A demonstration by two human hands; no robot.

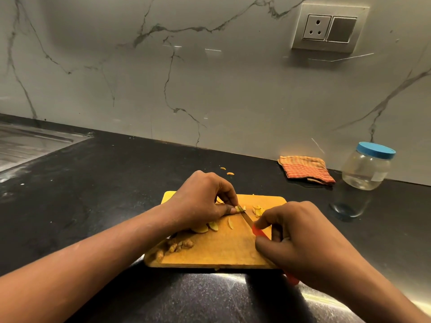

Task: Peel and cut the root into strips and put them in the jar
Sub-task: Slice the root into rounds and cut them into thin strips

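The right hand (303, 238), closest to us, is curled round the red handle of a knife (248, 220), whose blade angles up and left across the wooden cutting board (221, 250). The left hand (200, 199) pinches a small piece of root (239, 208) between thumb and fingertips, right at the blade's tip. Just to its right lies a little heap of yellow strips (257, 210). Flat slices (205, 228) sit by the left wrist, with brownish peelings (179, 245) (a crumbly pile) at the board's near left corner. The jar (366, 169), blue lid on, stands well apart on the black counter (93, 194), near a folded checked cloth (306, 170).
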